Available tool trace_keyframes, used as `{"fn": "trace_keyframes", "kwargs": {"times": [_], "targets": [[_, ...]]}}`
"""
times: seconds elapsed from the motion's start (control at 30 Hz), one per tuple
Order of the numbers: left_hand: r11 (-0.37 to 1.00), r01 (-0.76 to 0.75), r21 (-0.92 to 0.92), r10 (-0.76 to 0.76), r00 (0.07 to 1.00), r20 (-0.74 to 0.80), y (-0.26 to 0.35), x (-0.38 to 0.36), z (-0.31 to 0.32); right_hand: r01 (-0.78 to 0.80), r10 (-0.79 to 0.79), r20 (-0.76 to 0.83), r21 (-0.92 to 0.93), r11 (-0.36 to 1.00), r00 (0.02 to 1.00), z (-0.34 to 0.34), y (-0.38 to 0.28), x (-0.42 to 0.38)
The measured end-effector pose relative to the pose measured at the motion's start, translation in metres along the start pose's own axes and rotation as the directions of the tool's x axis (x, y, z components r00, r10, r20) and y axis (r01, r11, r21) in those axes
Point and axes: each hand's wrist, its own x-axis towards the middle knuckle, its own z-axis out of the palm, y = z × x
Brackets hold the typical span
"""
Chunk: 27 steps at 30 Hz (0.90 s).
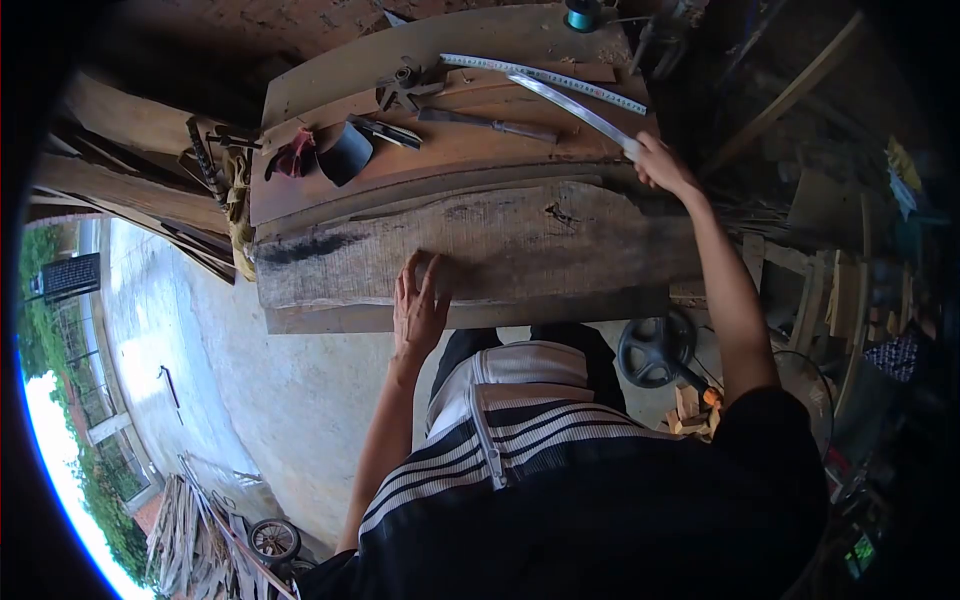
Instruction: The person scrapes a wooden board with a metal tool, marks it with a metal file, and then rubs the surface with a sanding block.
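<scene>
A long weathered plank (480,240) with a dark stain at its left end lies along the front of the workbench. My left hand (418,305) rests at the plank's near edge, its fingers apart and its fingertips on the wood. My right hand (660,162) is closed round the pale end of a long, narrow silver metal strip (572,104). The strip points up and left over the bench's back part. Close behind it lies a white measuring strip (480,63) with printed marks. A chisel-like tool (490,124) with a wooden handle lies left of the metal strip.
On the bench's left are a dark curved piece (345,155), a red cloth-like item (291,156) and a metal fitting with arms (404,90). A teal spool (582,16) sits at the back. A black wheel (655,350) stands below right, near wood offcuts (688,410).
</scene>
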Motion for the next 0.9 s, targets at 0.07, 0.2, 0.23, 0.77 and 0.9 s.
{"fn": "trace_keyframes", "kwargs": {"times": [0.07, 0.2, 0.23, 0.77, 0.9], "targets": [[1.000, -0.020, -0.007, 0.020, 0.999, -0.038, 0.011, 0.000, -0.001, -0.047, 0.020, 0.080, 0.353, 0.934, 0.997, -0.008, 0.017, -0.054], [0.989, -0.073, -0.129, 0.071, 0.997, -0.017, 0.048, 0.014, 0.007, -0.153, -0.004, 0.202, 0.754, 0.639, 0.979, 0.030, 0.018, -0.158], [0.862, 0.077, -0.501, -0.021, 0.993, 0.116, 0.077, 0.025, 0.011, -0.200, -0.027, 0.276, 0.756, 0.623, 0.961, 0.051, 0.013, -0.179], [0.443, 0.378, -0.813, 0.056, 0.893, 0.446, 0.132, 0.037, 0.058, 0.330, -0.361, -0.192, -0.172, 0.928, 0.913, 0.152, -0.004, -0.258], [0.730, 0.163, -0.664, -0.036, 0.979, 0.201, 0.062, 0.022, 0.042, 0.242, -0.285, -0.393, -0.156, 0.958, 0.874, 0.155, 0.024, -0.267]]}}
